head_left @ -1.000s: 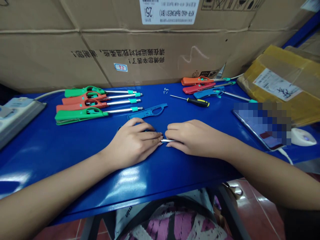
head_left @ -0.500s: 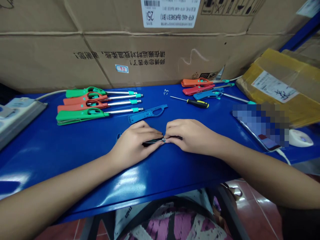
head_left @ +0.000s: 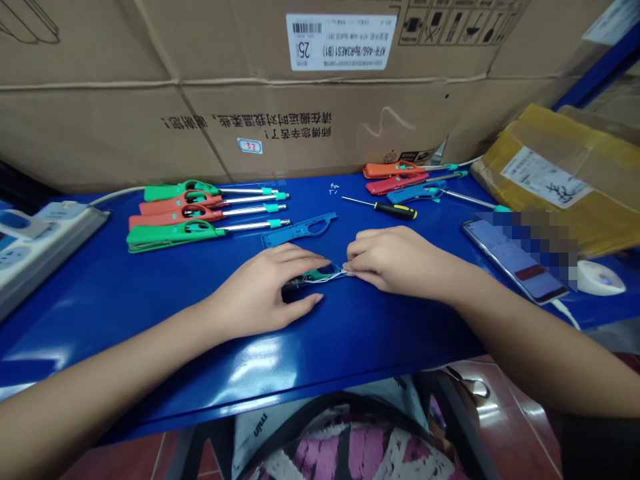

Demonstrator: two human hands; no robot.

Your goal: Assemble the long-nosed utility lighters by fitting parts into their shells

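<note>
My left hand [head_left: 273,287] lies over the opened lighter body [head_left: 315,276] on the blue table [head_left: 150,300], fingers curled down on it. Green and dark inner parts and thin white wires show between my two hands. My right hand [head_left: 395,260] pinches the end of those parts at the wires, fingers pressed together. An empty blue lighter shell half [head_left: 300,231] lies just beyond my left hand.
Several finished green and orange long lighters [head_left: 200,210] lie at the back left, three more [head_left: 410,179] at the back right. A yellow-handled screwdriver [head_left: 390,208], small screws [head_left: 333,189], a phone [head_left: 515,257], a power strip [head_left: 35,240], cardboard boxes [head_left: 250,87] and a yellow parcel [head_left: 565,173] surround.
My hands have drawn slightly apart, exposing the lighter's green inner part and wires between them. The metal tube seen at my fingertips a second ago is hidden now.
</note>
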